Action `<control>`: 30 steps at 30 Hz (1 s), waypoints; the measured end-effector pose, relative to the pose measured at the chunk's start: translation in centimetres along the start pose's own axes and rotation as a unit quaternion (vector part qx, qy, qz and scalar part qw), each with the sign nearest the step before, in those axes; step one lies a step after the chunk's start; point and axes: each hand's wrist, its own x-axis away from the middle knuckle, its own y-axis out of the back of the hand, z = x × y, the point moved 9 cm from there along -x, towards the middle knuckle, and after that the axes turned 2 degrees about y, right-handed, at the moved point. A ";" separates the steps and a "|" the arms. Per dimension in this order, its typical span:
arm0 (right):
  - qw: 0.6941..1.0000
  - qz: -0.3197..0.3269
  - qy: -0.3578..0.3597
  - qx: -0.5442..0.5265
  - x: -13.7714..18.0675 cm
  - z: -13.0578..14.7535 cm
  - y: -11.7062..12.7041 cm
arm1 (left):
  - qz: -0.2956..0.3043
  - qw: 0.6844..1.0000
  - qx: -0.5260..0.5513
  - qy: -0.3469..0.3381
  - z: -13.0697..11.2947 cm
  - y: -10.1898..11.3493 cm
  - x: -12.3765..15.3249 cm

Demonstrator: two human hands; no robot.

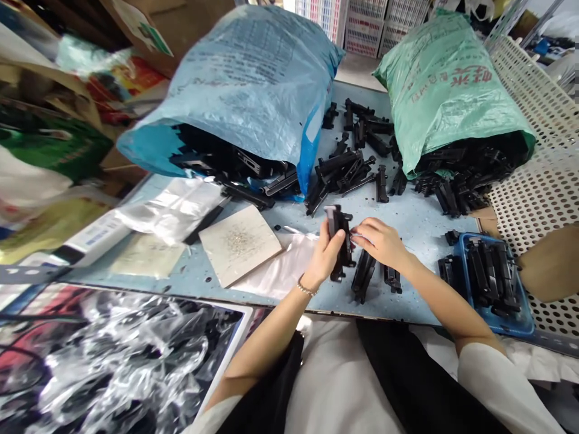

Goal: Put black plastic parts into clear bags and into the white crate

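Observation:
My left hand [324, 258] is closed around a long black plastic part [346, 232], held upright above the table's front. Close against the part's right side, my right hand [383, 242] has its fingers pinched together. Whatever lies between those fingertips is too small to make out. Below the hands, more black plastic parts [363, 276] lie on the blue tabletop [411, 229]. To the left is a square pale board [239, 244] scattered with tiny bits, beside a clear plastic bag [283, 268].
A large blue bag [253, 72] and a green bag [456, 90] spill black parts at the back. On the right, a blue bin [515, 322] holds more. Plastic-wrapped items [122, 361] fill a box at lower left. A perforated white basket [552, 199] borders the right side.

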 end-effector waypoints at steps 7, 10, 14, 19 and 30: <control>0.999 -0.013 0.029 0.021 0.5 0.1 2.8 | 0.082 0.994 -0.072 0.007 -2.7 -2.6 3.6; 0.974 0.002 -0.088 -0.208 0.8 -1.5 1.0 | 0.054 0.983 -0.171 -0.026 -3.1 -2.2 3.5; 0.905 0.057 -0.191 -0.376 2.0 -2.3 -2.3 | 0.067 0.976 -0.206 -0.020 -2.6 -1.9 2.8; 1.000 -0.022 0.005 0.008 1.5 -0.1 2.7 | 0.102 0.986 -0.090 0.097 -2.4 -1.9 2.6; 0.980 0.066 -0.069 -0.177 0.9 -0.8 1.3 | 0.093 0.986 -0.083 0.114 -2.7 -2.5 3.8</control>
